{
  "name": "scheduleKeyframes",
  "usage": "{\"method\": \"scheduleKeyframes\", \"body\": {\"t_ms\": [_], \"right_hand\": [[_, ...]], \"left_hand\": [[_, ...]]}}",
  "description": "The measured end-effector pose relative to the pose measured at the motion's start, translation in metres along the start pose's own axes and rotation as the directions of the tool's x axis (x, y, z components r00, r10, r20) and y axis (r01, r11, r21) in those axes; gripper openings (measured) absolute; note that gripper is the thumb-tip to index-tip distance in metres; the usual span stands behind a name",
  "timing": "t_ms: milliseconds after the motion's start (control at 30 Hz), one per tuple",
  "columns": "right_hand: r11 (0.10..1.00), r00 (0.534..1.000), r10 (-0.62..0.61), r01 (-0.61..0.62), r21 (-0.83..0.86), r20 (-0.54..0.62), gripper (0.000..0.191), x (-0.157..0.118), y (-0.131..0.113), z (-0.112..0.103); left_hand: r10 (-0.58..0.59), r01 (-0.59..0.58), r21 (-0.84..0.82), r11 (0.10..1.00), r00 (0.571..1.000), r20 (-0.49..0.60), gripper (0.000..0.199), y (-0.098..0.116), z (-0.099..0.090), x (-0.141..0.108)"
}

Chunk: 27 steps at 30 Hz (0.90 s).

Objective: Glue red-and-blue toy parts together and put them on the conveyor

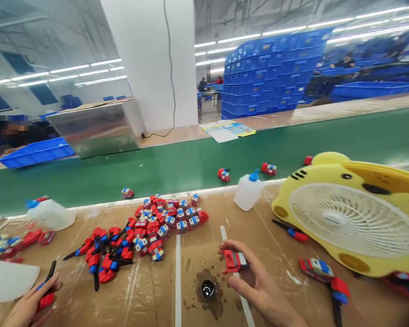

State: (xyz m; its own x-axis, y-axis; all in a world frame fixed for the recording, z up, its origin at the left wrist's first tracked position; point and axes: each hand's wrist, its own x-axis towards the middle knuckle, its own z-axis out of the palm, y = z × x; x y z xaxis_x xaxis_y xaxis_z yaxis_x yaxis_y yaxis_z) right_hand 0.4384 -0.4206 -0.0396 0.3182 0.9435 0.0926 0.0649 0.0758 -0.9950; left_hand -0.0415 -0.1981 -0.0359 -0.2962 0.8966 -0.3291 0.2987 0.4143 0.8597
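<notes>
My right hand [255, 284], right of the bench middle, holds a small red toy vehicle [232, 261] with a white and grey end between thumb and fingers. At the lower left, my left hand [32, 299] grips a red and blue piece with a black stick [50, 272]. Between the hands, a small round black cup of liquid [207, 289] sits on the brown bench, with wet stains around it. Beyond it lies a heap of red, white and blue toy vehicles [153, 222]. Left of that heap is a pile of red and blue pieces with black sticks [105, 254].
A yellow animal-shaped fan [347, 218] stands at the right. Two plastic bottles with blue caps [248, 193] [52, 215] stand or lean along the bench's back edge. Behind runs a green conveyor belt [177, 163] carrying a few vehicles. Stacked blue crates [266, 77] rise farther back.
</notes>
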Motion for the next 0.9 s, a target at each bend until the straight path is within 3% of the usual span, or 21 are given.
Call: {"method": "scheduleKeyframes", "body": {"t_ms": [67,167,267,367,400,467,500,567,633,667,700,767,900], "right_hand": [[0.999,0.998,0.046,-0.045,-0.011,0.037,0.052,-0.013,0.006,-0.011],[0.993,0.993,0.115,-0.114,0.022,-0.028,0.051,-0.025,0.022,-0.017],[0.952,0.978,0.190,-0.162,0.260,-0.089,0.051,-0.031,0.039,-0.011],[0.834,0.970,0.235,-0.170,0.525,-0.060,0.051,-0.038,0.051,-0.004],[0.797,0.973,0.227,-0.169,0.580,-0.029,0.051,-0.041,0.053,-0.003],[0.770,0.978,0.209,-0.175,0.614,0.017,0.050,-0.047,0.056,-0.002],[0.780,0.977,0.212,-0.180,0.599,0.017,0.049,-0.049,0.057,-0.003],[0.819,0.974,0.226,-0.178,0.546,-0.022,0.048,-0.053,0.058,-0.004],[0.839,0.970,0.229,-0.156,0.522,-0.078,0.053,-0.054,0.059,-0.005],[0.839,0.969,0.230,-0.147,0.524,-0.095,0.054,-0.054,0.060,-0.005],[0.834,0.966,0.234,-0.144,0.533,-0.106,0.054,-0.054,0.061,-0.005],[0.816,0.958,0.258,-0.146,0.559,-0.125,0.049,-0.053,0.064,-0.006],[0.801,0.964,0.236,-0.123,0.585,-0.120,0.047,-0.049,0.073,-0.010]], "left_hand": [[-0.058,0.068,-0.121,0.990,0.994,0.087,0.055,-0.004,0.017,-0.018],[-0.058,0.126,-0.253,0.959,0.964,0.261,0.055,-0.005,0.064,-0.065],[0.036,0.131,-0.308,0.942,0.875,0.482,0.054,-0.002,0.115,-0.114],[0.183,0.044,-0.306,0.951,0.718,0.672,0.052,0.010,0.151,-0.146],[0.244,-0.044,-0.285,0.958,0.648,0.721,0.049,0.016,0.159,-0.152],[0.380,-0.366,-0.214,0.905,0.476,0.793,0.042,0.031,0.173,-0.160],[0.449,-0.575,-0.182,0.798,0.364,0.816,0.037,0.040,0.179,-0.163],[0.522,-0.902,-0.159,0.402,0.083,0.849,0.033,0.055,0.190,-0.168],[0.473,-0.982,-0.187,-0.010,-0.169,0.865,0.031,0.068,0.200,-0.175],[0.426,-0.968,-0.197,-0.154,-0.245,0.871,0.030,0.072,0.205,-0.178],[0.382,-0.946,-0.200,-0.254,-0.288,0.878,0.028,0.075,0.208,-0.181],[0.300,-0.910,-0.207,-0.359,-0.323,0.898,0.027,0.079,0.215,-0.186],[0.160,-0.865,-0.279,-0.417,-0.373,0.914,0.020,0.080,0.225,-0.193]]}}
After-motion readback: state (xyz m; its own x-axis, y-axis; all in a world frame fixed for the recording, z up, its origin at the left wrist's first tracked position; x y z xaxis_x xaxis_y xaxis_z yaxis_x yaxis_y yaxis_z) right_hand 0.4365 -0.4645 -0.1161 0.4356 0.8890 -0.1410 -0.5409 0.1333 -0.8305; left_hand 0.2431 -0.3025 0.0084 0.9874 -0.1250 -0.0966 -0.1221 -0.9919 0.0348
